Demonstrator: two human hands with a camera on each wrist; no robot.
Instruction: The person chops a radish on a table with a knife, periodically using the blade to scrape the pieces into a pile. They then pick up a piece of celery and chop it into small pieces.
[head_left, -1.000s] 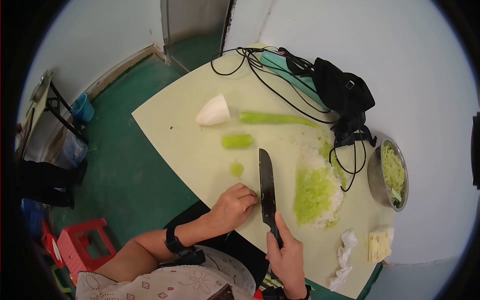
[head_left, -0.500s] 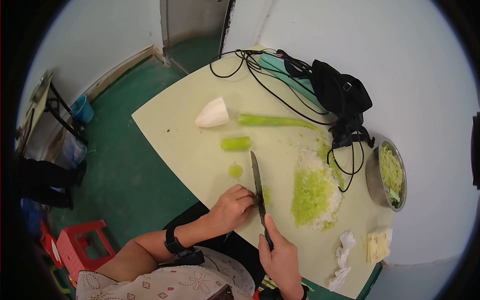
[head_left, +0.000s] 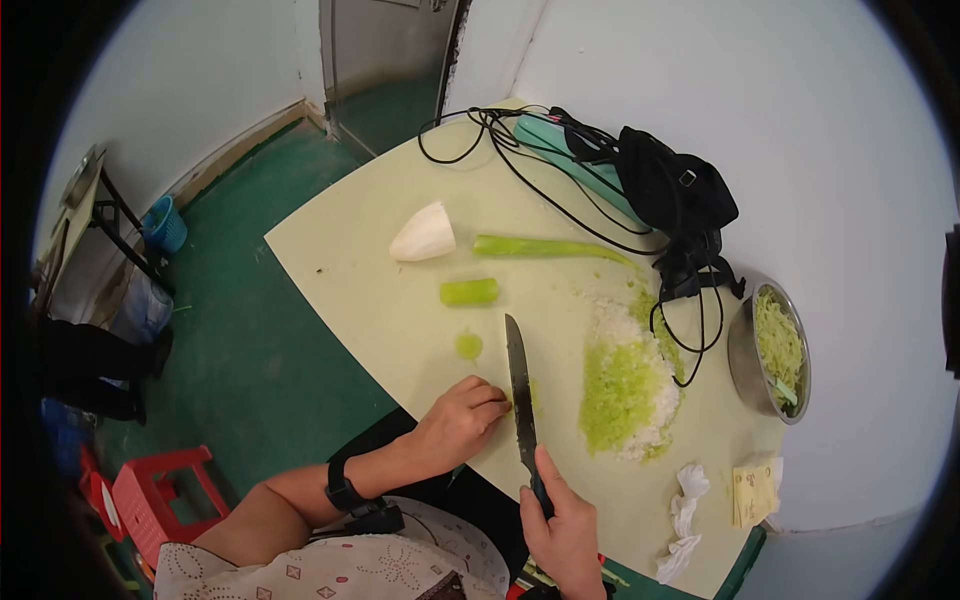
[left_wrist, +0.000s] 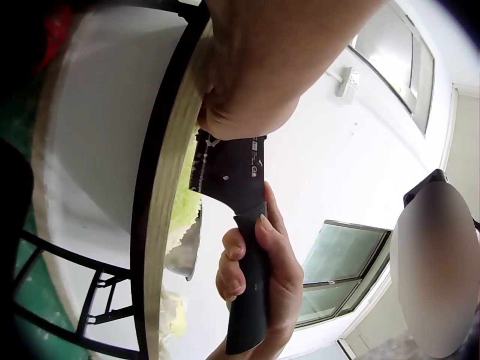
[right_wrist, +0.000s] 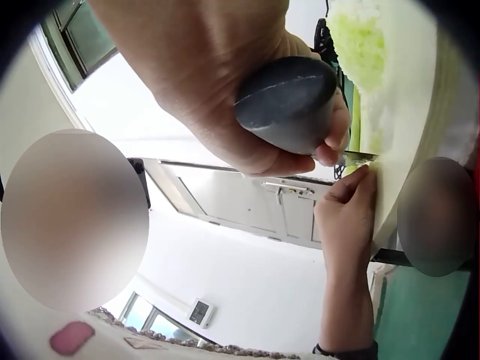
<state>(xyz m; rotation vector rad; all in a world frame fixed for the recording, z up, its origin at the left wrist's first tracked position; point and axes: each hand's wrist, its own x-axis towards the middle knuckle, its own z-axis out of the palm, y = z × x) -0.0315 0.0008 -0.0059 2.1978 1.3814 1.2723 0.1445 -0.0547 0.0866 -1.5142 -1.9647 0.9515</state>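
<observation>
My right hand (head_left: 562, 535) grips the black handle of a kitchen knife (head_left: 520, 390), whose dark blade points away from me. Curled fingers of my left hand (head_left: 458, 425) hold a small piece of green celtuce (head_left: 508, 406) against the table, right beside the blade and mostly hidden. A thin green slice (head_left: 534, 392) shows on the blade's other side. In the left wrist view, the broad blade (left_wrist: 232, 176) reaches under the left hand (left_wrist: 251, 112). Farther up lie a round celtuce slice (head_left: 468, 345), a short celtuce chunk (head_left: 468, 292) and a long tapering celtuce stem (head_left: 550, 247).
A cut white radish (head_left: 423, 234) lies at the back left. Chopped green and white bits (head_left: 625, 400) form a pile right of the knife. Beyond are a metal bowl (head_left: 745, 365) of green shreds, black straps with cables (head_left: 675, 185), crumpled tissue (head_left: 688, 510) and yellow papers (head_left: 755, 495).
The knife has swung left toward the left fingertips, then slightly back right, with the right hand moving along. A thin green slice has appeared right of the blade. The left hand has hardly moved.
</observation>
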